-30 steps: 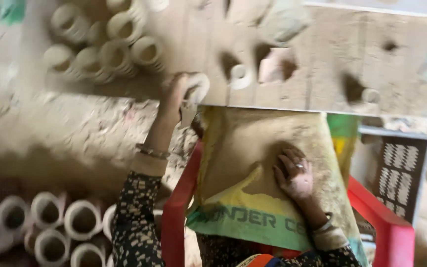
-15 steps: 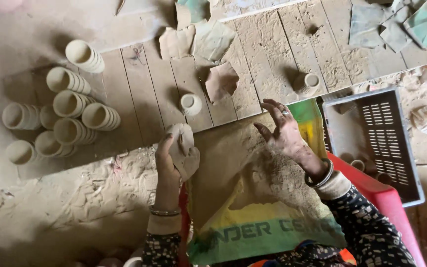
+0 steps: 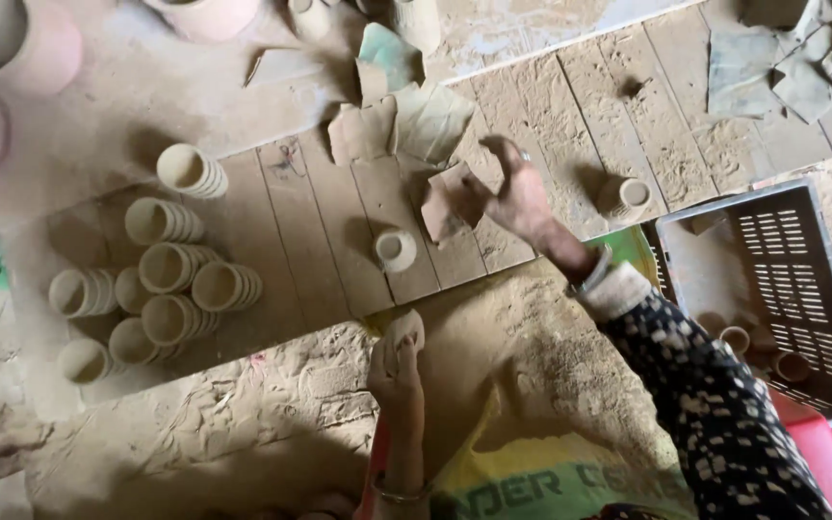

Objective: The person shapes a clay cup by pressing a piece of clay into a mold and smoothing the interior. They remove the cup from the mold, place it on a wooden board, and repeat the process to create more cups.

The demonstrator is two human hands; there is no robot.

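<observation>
the left hand [image 3: 395, 371] is closed around a small pale lump of clay [image 3: 404, 332], fingers curled and pinching it from both sides, the lump poking out just above the fingertips. the lump looks soft, dusty and rounded, not yet cup-shaped as far as can be seen. the right hand [image 3: 515, 197] reaches well away from it, up over the wooden boards [image 3: 320, 241], fingers bent and partly spread, thumb and forefinger close to a torn scrap of paper [image 3: 445, 197]; i cannot tell whether it is actually gripping the scrap or only touching it.

judging by what lies around, a good part of the work looks done: a cluster of clay cups [image 3: 161, 289] lies on its sides far out beyond the left hand, one single cup [image 3: 395, 248] stands just below the right hand, another cup [image 3: 631, 195] sits to that hand's outer side. a grey crate [image 3: 820, 289] beside the right sleeve holds a few more. the lump in hand seems still to be shaped. a dusty sack [image 3: 532, 385] covers the lap under both arms.
</observation>
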